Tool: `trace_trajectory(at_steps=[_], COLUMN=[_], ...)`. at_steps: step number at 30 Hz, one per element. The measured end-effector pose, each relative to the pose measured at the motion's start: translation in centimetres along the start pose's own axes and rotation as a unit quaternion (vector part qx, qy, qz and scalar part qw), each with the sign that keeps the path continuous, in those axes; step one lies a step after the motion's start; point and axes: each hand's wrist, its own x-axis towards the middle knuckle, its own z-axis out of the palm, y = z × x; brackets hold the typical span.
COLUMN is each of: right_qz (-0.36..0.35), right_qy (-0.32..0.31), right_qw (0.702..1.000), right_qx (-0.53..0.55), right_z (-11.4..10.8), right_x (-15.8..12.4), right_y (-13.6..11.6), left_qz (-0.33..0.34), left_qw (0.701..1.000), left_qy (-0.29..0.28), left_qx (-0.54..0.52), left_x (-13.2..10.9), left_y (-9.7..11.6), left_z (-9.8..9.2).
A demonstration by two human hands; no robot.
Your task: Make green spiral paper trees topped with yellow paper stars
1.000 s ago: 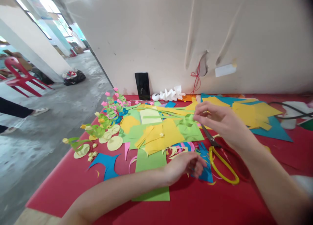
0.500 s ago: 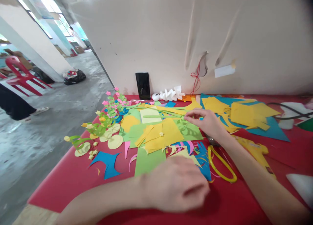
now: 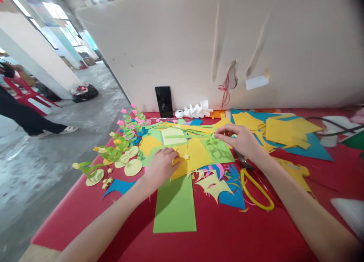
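Observation:
My left hand (image 3: 162, 164) is over the left part of a yellow paper sheet (image 3: 196, 156), its fingers bent and the thumb apart from them. Just right of its fingertips lies a small pale paper star (image 3: 186, 157). My right hand (image 3: 238, 140) is pinched beside the green paper curls (image 3: 215, 146); whatever lies between thumb and forefinger is too small to make out. Below my right wrist are scissors with yellow handles (image 3: 257, 190). A green paper sheet (image 3: 174, 209) reaches toward me from under the yellow one.
Finished-looking curled paper sprigs with stars (image 3: 133, 121) and pale paper discs (image 3: 133, 167) line the left table edge. Paper scraps (image 3: 214, 184) lie in the middle. A phone (image 3: 164, 101) leans on the back panel (image 3: 170, 46). A person's legs (image 3: 34, 120) show at left.
My left hand has moved from the near side of the table up and away to the yellow sheet, uncovering the green sheet and scraps. My right hand stays by the green curls.

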Motion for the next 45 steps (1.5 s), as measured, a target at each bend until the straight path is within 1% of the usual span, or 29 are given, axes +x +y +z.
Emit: trace_trajectory(at_steps=[4, 8, 10, 13, 16, 19, 22, 24, 26, 27, 28, 30, 32, 33, 35, 37, 40, 42, 45], right_qz=[-0.002, -0.007, -0.011, -0.011, -0.005, -0.004, -0.015, -0.022, -0.025, -0.027, -0.025, -0.019, -0.012, -0.011, -0.016, -0.029, -0.062, -0.08, -0.078], right_qy=[0.006, 0.019, 0.025, 0.035, 0.043, 0.029, 0.017, 0.029, 0.049, 0.062, 0.076, 0.106, 0.13, 0.137, 0.139, 0.136, 0.135, 0.124, 0.095], right_qw=[1.0, 0.999, 0.998, 0.996, 0.991, 0.985, 0.977, 0.972, 0.967, 0.965, 0.963, 0.957, 0.953, 0.952, 0.952, 0.953, 0.963, 0.972, 0.978], right_qx=[0.014, 0.038, 0.053, 0.082, 0.123, 0.171, 0.21, 0.231, 0.247, 0.254, 0.259, 0.269, 0.273, 0.273, 0.273, 0.268, 0.223, 0.185, 0.169], right_z=[-0.2, -0.5, -0.7, -1.0, -1.5, -2.2, -3.1, -3.5, -3.7, -3.8, -3.8, -4.0, -4.1, -4.2, -4.3, -4.3, -4.1, -3.9, -3.6], right_x=[-0.1, -0.2, -0.2, -0.3, -0.5, -1.0, -2.0, -2.7, -3.5, -3.8, -4.1, -4.7, -5.2, -5.4, -5.8, -6.0, -6.2, -6.2, -6.2], right_y=[-0.2, -0.4, -0.5, -0.8, -1.3, -2.3, -3.6, -4.5, -5.1, -5.4, -5.6, -6.0, -6.2, -6.3, -6.6, -7.0, -7.6, -7.7, -7.5], left_qz=[-0.01, -0.014, -0.022, -0.045, -0.071, -0.088, -0.09, -0.085, -0.078, -0.072, -0.061, -0.004, 0.077, 0.108, 0.143, 0.147, 0.12, 0.094, 0.062], left_qw=[0.999, 0.996, 0.992, 0.978, 0.945, 0.893, 0.846, 0.822, 0.808, 0.803, 0.806, 0.831, 0.844, 0.845, 0.846, 0.848, 0.848, 0.838, 0.818], left_qy=[-0.031, -0.044, -0.042, -0.021, 0.003, 0.017, 0.036, 0.051, 0.078, 0.102, 0.136, 0.21, 0.275, 0.298, 0.318, 0.311, 0.26, 0.215, 0.157], left_qx=[-0.018, -0.074, -0.117, -0.202, -0.319, -0.44, -0.525, -0.561, -0.578, -0.583, -0.573, -0.515, -0.455, -0.431, -0.404, -0.403, -0.446, -0.492, -0.55], left_x=[0.1, 0.1, 0.1, 0.2, 0.1, -0.4, -0.9, -0.9, -0.8, -0.8, -0.7, -0.7, -0.9, -1.0, -1.2, -1.4, -1.4, -1.3, -1.1], left_y=[-0.1, -0.1, -0.1, 0.1, 0.7, 1.8, 3.3, 4.3, 5.2, 5.7, 6.1, 6.8, 7.4, 7.6, 8.0, 8.2, 8.4, 8.5, 8.7], left_z=[0.3, 0.6, 0.6, 0.2, -0.8, -2.3, -3.8, -4.8, -5.9, -6.4, -7.0, -8.1, -8.9, -9.3, -9.7, -9.9, -9.9, -9.8, -9.7])
